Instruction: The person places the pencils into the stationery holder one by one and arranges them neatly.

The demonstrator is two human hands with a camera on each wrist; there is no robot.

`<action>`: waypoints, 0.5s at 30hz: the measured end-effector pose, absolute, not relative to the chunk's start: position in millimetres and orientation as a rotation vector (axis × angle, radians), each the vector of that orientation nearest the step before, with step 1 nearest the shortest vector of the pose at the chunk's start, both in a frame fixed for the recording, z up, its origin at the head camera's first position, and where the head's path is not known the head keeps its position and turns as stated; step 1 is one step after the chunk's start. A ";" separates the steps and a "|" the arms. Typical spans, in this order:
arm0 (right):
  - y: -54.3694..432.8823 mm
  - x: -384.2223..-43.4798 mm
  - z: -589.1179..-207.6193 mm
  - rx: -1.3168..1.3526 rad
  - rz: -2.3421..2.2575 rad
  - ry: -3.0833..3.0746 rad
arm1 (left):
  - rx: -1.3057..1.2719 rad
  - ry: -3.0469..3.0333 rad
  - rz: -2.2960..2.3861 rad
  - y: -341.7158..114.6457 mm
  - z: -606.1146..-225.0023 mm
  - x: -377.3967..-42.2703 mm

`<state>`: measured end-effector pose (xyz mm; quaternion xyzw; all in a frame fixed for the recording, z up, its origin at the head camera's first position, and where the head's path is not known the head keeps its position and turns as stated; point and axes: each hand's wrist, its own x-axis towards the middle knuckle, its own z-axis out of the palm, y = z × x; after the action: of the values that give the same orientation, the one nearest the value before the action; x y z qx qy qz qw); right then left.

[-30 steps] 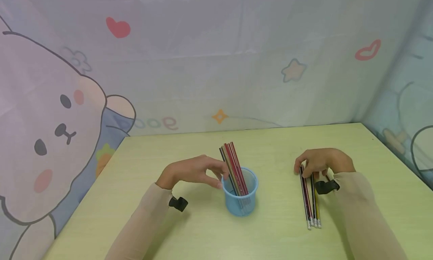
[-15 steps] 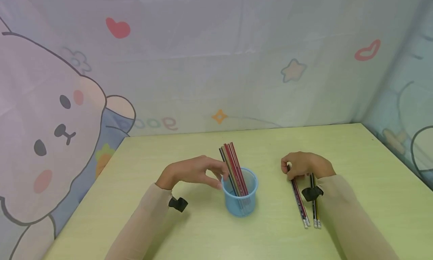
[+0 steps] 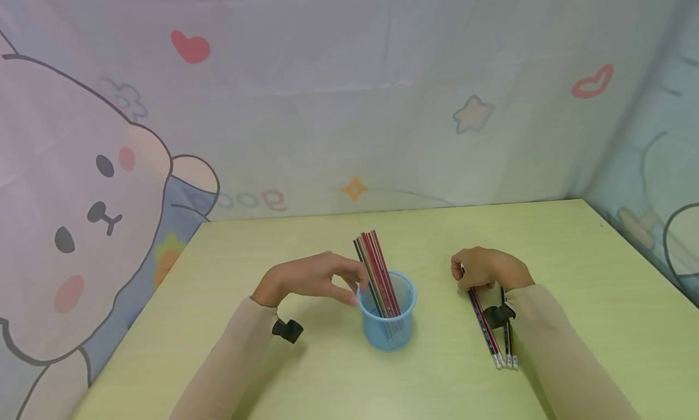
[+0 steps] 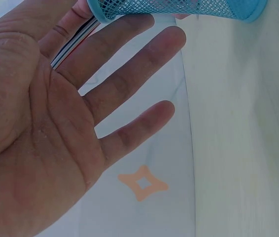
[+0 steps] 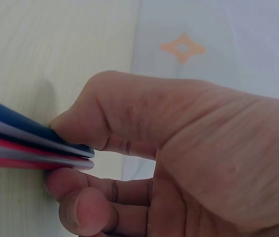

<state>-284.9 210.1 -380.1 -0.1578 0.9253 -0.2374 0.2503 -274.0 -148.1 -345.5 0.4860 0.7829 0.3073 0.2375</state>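
Observation:
My left hand holds the left rim of a light-blue mesh pencil cup, thumb and index finger at the rim. In the left wrist view its other fingers spread out straight below the cup. Several red, dark and gold pencils lean left in the cup. To the right, my right hand pinches the far ends of a dark-blue pencil and a red pencil between thumb and fingers. Their white eraser ends point toward me, close over the table.
Dark and yellow pencils lie beside the held ones, partly hidden under the right wrist. The pale yellow-green table ends at a printed cloth backdrop. Another cloth hangs along the right side.
My right hand has moved left, drawing the far ends of the dark and red pencils away from the others on the table. The left hand and cup have stayed in place.

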 end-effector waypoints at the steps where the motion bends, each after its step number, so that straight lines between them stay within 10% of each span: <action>1: 209.7 -284.8 -380.6 -0.425 -0.644 2.519 | 1.332 2.145 0.840 -148.1 -345.5 -274.0; 15: 205.6 -283.2 -380.3 -0.332 -0.699 2.505 | 1.334 2.141 0.856 -150.7 -346.8 -274.2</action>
<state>-283.2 205.6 -380.3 -0.1222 0.9234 -0.2578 0.2569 -274.2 -150.7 -346.8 0.4866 0.7808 0.3123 0.2368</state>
